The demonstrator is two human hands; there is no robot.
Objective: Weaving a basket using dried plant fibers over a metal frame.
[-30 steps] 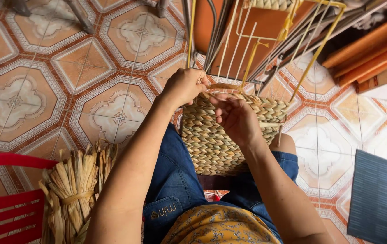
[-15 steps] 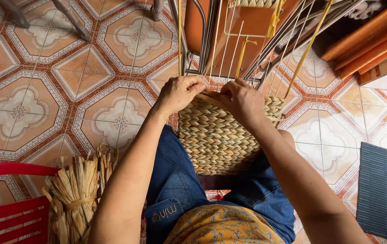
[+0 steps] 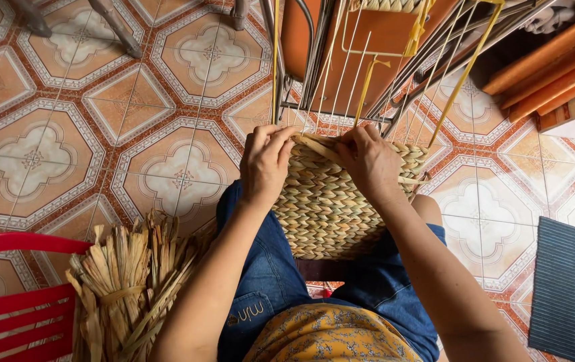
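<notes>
We have the woven basket [image 3: 331,204] resting on our lap, its unfinished top edge facing the upright wire frame [image 3: 368,74] ahead. Our left hand [image 3: 265,164] curls its fingers over the rim at the left, pressed together on the braid, while our right hand [image 3: 370,161] pinches a flat straw strand [image 3: 317,147] along that rim. We judge a weaving row is underway; tucking the strand behind a wire calls for steady tension. Spare dried straw [image 3: 126,281] lies beside our left knee.
</notes>
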